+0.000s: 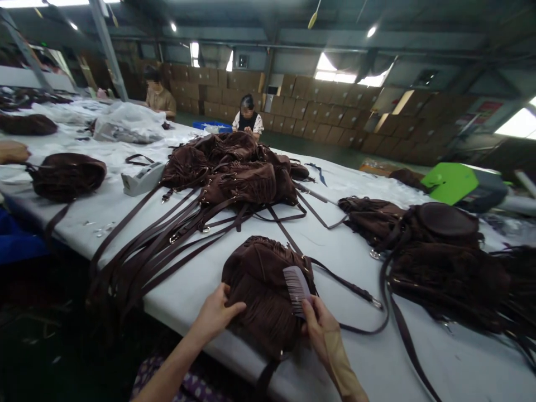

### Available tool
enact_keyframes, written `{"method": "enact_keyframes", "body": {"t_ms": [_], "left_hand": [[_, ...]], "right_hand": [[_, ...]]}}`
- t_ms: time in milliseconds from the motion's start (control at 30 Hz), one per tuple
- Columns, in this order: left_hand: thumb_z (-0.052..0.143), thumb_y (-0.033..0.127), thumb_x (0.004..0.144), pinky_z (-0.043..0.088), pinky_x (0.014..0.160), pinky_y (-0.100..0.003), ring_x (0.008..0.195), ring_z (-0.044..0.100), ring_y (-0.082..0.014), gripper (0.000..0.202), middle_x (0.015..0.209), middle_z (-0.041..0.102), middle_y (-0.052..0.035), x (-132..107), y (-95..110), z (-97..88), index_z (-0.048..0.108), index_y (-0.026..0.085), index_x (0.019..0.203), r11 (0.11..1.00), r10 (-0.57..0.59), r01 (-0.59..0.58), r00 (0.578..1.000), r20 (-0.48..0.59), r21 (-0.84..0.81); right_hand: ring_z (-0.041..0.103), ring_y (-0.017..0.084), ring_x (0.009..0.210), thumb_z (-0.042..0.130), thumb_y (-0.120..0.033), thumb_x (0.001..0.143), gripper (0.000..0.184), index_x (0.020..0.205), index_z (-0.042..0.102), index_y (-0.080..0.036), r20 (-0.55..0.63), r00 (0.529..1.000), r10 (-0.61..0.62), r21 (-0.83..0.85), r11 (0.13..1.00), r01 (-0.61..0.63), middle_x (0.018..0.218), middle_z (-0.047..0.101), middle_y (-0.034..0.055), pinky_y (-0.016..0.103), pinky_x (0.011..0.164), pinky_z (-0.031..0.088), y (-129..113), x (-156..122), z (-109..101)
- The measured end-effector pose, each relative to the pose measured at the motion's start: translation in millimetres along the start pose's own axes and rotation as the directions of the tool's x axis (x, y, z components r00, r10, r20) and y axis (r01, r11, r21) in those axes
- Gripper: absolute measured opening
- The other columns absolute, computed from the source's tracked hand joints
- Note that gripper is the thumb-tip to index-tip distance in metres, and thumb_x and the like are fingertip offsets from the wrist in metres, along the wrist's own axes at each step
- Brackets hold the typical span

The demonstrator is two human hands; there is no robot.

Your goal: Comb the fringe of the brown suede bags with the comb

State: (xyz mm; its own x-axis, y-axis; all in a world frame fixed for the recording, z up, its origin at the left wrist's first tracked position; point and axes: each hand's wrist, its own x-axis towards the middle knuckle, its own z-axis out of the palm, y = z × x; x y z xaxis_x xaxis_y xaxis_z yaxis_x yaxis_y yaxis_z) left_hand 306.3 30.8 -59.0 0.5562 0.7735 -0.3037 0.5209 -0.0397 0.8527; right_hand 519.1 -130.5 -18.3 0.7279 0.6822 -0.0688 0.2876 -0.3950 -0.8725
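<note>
A dark brown fringed bag (259, 279) lies in front of me at the table's near edge, its fringe hanging down over the front. My left hand (215, 312) grips the bag's lower left side, thumb on the front and fingers partly hidden at its edge. In my right hand (320, 326) is a pale purple comb (297, 287), pinched near its lower end. The comb's teeth point left, lying against or just over the right part of the fringe; contact is hard to tell. A long brown strap (343, 285) runs from the bag to the right.
Beyond the bag, a heap of similar brown bags (243, 173) trails straps over the white table (180, 301). More bags (448, 268) lie at right, near a green machine (452, 181). A white tape dispenser (142, 178) stands left. Co-workers sit behind; another person's hand (14, 152) shows at far left.
</note>
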Motion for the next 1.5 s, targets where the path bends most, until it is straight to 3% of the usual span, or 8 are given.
{"method": "enact_keyframes", "body": {"t_ms": [333, 733, 933, 1033, 1200, 1300, 1400, 1500], "left_hand": [[0.064, 0.04, 0.07, 0.037, 0.056, -0.023, 0.071, 0.063, -0.0194, 0.024, 0.071, 0.066, -0.0021, 1, 0, -4.1, 0.06, 0.016, 0.071, 0.987, 0.052, -0.079, 0.982, 0.183, 0.142], [0.039, 0.069, 0.083, 0.028, 0.033, -0.017, 0.037, 0.054, -0.0094, 0.055, 0.07, 0.064, -0.0009, -17, 8, -23.8, 0.05, 0.017, 0.097, 0.934, 0.077, 0.029, 0.958, 0.277, -0.357], [0.049, 0.074, 0.075, 0.034, 0.035, -0.017, 0.042, 0.059, -0.012, 0.059, 0.06, 0.06, 0.0007, -18, 25, -28.5, 0.047, 0.017, 0.088, 0.877, 0.13, 0.014, 0.955, 0.265, -0.481], [0.051, 0.072, 0.075, 0.035, 0.038, -0.016, 0.044, 0.059, -0.0111, 0.055, 0.06, 0.059, 0.0009, -15, 32, -29.3, 0.046, 0.018, 0.082, 0.864, 0.159, -0.022, 0.96, 0.231, -0.503], [0.043, 0.054, 0.086, 0.032, 0.037, -0.02, 0.038, 0.052, -0.0113, 0.036, 0.053, 0.054, 0.0031, -13, 52, -39.5, 0.047, 0.019, 0.078, 0.934, 0.183, -0.1, 0.959, 0.217, -0.344], [0.043, 0.033, 0.086, 0.032, 0.043, -0.023, 0.044, 0.052, -0.0121, 0.027, 0.053, 0.056, -0.0006, -13, 71, -47.8, 0.049, 0.018, 0.065, 0.962, 0.272, -0.275, 0.955, 0.123, 0.008], [0.053, 0.029, 0.081, 0.033, 0.052, -0.026, 0.056, 0.055, -0.0149, 0.03, 0.054, 0.057, -0.0031, -13, 91, -58.8, 0.049, 0.018, 0.053, 0.845, 0.443, -0.457, 0.889, 0.115, 0.277], [0.054, 0.043, 0.084, 0.032, 0.048, -0.023, 0.05, 0.051, -0.0119, 0.032, 0.055, 0.055, 0.0009, -12, 105, -79.1, 0.058, 0.017, 0.065, 0.874, 0.483, -0.483, 0.876, 0.011, 0.059]], "right_hand": [[0.048, 0.012, 0.039, 0.051, -0.064, 0.083, 0.044, 0.093, 0.055, -0.021, 0.164, 0.986, -0.038, 0.188, 0.982, 0.007, 0.056, 0.053, -0.0061, 0.023, 0.037, 0.036, -16, -21, 29], [0.044, 0.011, 0.036, 0.051, -0.068, 0.08, 0.058, 0.108, 0.057, -0.017, 0.232, 0.972, -0.017, 0.184, 0.983, -0.027, 0.053, 0.051, -0.0071, 0.022, 0.034, 0.033, -18, -13, 27], [0.058, 0.018, 0.052, 0.044, -0.053, 0.091, 0.057, 0.134, 0.053, -0.016, 0.173, 0.967, -0.188, 0.011, 0.982, 0.189, 0.07, 0.065, 0.0023, 0.031, 0.052, 0.051, -55, -1, 31], [0.069, 0.026, 0.084, 0.04, -0.041, 0.093, 0.053, 0.138, 0.051, -0.017, 0.119, 0.933, -0.34, -0.078, 0.933, 0.351, 0.104, 0.071, 0.0111, 0.039, 0.079, 0.055, -84, 6, 32], [0.062, 0.032, 0.112, 0.054, -0.021, 0.075, 0.077, 0.149, 0.034, -0.018, 0.261, 0.855, -0.448, -0.184, 0.847, 0.499, 0.133, 0.06, 0.0127, 0.045, 0.097, 0.048, -105, -8, 59], [0.068, 0.034, 0.097, 0.068, -0.023, 0.065, 0.074, 0.137, 0.051, -0.017, 0.399, 0.837, -0.375, -0.046, 0.903, 0.426, 0.111, 0.072, 0.0135, 0.045, 0.089, 0.052, -86, -18, 94], [0.07, 0.034, 0.076, 0.071, -0.037, 0.067, 0.041, 0.103, 0.07, -0.016, 0.423, 0.862, -0.279, 0.089, 0.96, 0.267, 0.08, 0.076, 0.0111, 0.043, 0.074, 0.056, -66, -16, 121], [0.068, 0.034, 0.091, 0.07, -0.045, 0.071, 0.038, 0.097, 0.071, -0.017, 0.458, 0.841, -0.29, 0.201, 0.955, 0.22, 0.097, 0.075, 0.0128, 0.043, 0.083, 0.055, -65, -9, 121]]}}
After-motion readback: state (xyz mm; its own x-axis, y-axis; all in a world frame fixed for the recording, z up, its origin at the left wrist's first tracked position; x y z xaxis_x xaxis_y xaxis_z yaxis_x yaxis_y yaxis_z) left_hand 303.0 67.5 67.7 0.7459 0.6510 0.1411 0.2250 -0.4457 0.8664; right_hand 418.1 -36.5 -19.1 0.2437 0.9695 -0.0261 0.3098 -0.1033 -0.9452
